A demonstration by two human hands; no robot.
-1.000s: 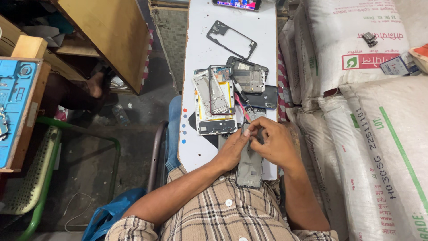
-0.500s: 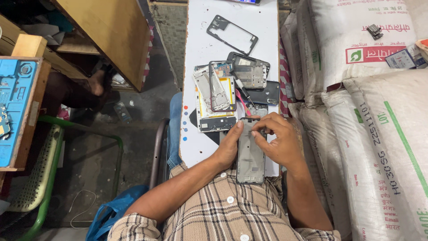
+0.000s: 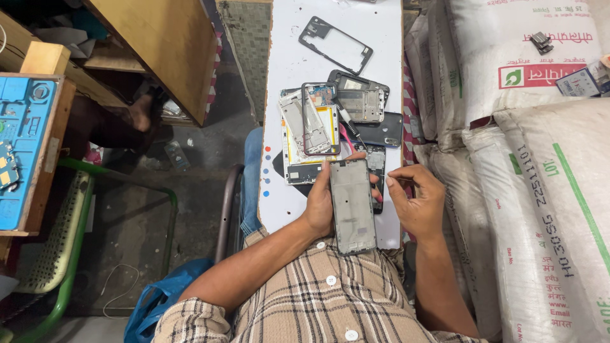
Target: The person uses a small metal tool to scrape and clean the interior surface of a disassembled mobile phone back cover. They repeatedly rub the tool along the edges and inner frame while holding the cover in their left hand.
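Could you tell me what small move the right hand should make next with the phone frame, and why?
Probably bring the right hand back onto the grey phone frame. The left hand grips the frame alone along its left edge, above the white board, while the right hand hovers just beside it, fingertips pinched and apart from it.

white board [image 3: 330, 76] top cut off, left hand [image 3: 319, 203] fingers behind phone frame [image 3: 351, 206]

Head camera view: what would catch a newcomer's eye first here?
The grey phone frame at centre, gripped upright in the left hand, with the right hand poised just beside it. Beyond them, a heap of dismantled phone parts covers the narrow white board, and big white sacks fill the right side.
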